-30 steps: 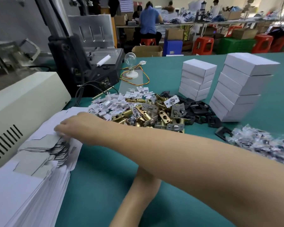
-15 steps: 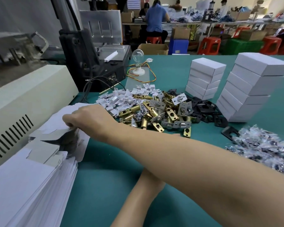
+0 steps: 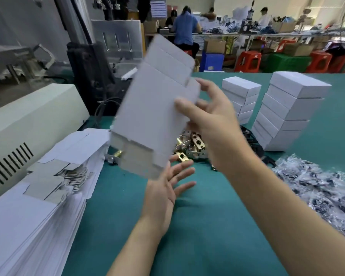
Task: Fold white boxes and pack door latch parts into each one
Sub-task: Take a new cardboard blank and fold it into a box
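My right hand (image 3: 211, 120) pinches the right edge of a flat white box blank (image 3: 153, 108), held up tilted above the green table (image 3: 197, 232). Just below the blank's lower edge, my left hand (image 3: 167, 186) is spread with straight fingers and holds nothing. The blank hides most of the pile of brass and steel door latch parts (image 3: 191, 144). A stack of flat box blanks (image 3: 38, 206) lies at the left. Two stacks of folded white boxes (image 3: 287, 110) stand at the right.
A beige machine (image 3: 28, 120) borders the blanks on the left, with a black machine (image 3: 88, 72) behind it. Clear bags of small dark parts (image 3: 317, 186) lie at the right. Black plastic pieces sit by the box stacks. People work at far tables.
My right hand has lifted one blank off the left stack and brought it up to the centre. My left hand has risen from the table and opened under the blank.
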`<state>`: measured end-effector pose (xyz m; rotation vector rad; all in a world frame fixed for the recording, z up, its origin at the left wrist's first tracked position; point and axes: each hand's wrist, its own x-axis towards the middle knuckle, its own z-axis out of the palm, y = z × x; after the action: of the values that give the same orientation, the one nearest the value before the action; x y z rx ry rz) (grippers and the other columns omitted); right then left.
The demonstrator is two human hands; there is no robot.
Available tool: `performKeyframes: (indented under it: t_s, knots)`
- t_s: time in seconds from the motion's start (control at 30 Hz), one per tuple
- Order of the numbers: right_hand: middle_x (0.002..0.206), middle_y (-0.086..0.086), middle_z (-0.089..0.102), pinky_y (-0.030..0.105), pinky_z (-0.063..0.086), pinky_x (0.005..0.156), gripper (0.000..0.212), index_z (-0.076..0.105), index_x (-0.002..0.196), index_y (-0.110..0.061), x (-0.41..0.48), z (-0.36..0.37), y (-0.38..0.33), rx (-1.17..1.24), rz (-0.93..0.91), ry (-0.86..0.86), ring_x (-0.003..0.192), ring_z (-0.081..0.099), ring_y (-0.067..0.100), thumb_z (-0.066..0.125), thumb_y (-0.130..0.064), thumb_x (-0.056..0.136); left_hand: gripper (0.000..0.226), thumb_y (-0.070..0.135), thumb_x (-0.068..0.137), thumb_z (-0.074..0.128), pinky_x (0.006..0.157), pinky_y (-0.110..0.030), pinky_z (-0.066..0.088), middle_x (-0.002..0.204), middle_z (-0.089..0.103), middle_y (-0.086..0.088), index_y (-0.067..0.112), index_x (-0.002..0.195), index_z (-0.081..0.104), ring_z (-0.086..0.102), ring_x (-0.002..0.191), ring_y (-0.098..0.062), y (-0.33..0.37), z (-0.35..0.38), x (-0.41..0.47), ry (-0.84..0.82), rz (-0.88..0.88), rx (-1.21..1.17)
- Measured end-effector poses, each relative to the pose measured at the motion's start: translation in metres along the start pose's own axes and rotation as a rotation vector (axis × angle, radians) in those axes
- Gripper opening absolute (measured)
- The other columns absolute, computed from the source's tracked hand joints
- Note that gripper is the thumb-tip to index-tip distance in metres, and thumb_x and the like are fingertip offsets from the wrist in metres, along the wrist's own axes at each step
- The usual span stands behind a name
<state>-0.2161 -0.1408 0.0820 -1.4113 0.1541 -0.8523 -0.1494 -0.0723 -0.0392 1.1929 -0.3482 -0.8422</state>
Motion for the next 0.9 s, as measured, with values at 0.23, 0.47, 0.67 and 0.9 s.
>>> performKeyframes:
  t_s: [0.23,0.47,0.67,0.9]
  knots:
    - [0.095,0.011,0.078,0.027,0.042,0.044,0.043,0.052,0.127,-0.028,-0.069,-0.080,0.037,-0.059,0.307,0.081,0.061,0.059,0.022,0.068,-0.005,0.095,0.087,0.082,0.097,0.025,0.124,-0.061,0.029,0.159,0.051,-0.014,0.024,0.155,0.052,0.047,0.146,-0.038,-0.008,-0.019,-0.037,-0.627,-0.181,-0.216]
    - [0.111,-0.005,0.075,0.035,0.057,0.057,0.048,0.049,0.127,-0.041,-0.089,-0.081,0.058,-0.194,0.221,0.070,0.089,0.072,0.013,0.073,-0.014,0.094,0.087,0.076,0.070,0.081,0.099,-0.053,0.056,0.137,0.069,-0.015,0.025,0.138,0.069,0.070,0.119,-0.036,-0.006,-0.023,-0.047,-0.537,-0.190,-0.223]
    - [0.123,-0.013,0.058,0.012,0.041,0.086,0.043,0.063,0.124,-0.031,-0.094,-0.081,0.057,-0.640,-0.077,0.089,0.118,0.057,0.012,0.064,-0.051,0.086,0.126,0.086,0.043,0.087,0.079,-0.029,0.059,0.108,0.073,-0.006,0.013,0.142,0.057,0.071,0.091,-0.020,-0.003,-0.015,-0.053,-0.406,-0.066,0.117]
    - [0.114,-0.016,0.072,0.031,0.057,0.087,0.029,0.061,0.121,-0.037,-0.105,-0.059,0.058,-0.363,0.116,-0.104,0.106,0.068,0.010,0.067,-0.044,0.093,0.087,0.062,0.055,0.095,0.081,-0.022,0.061,0.119,0.073,0.017,0.063,0.128,0.048,0.073,0.109,-0.007,-0.005,-0.014,-0.047,-0.030,0.359,0.323]
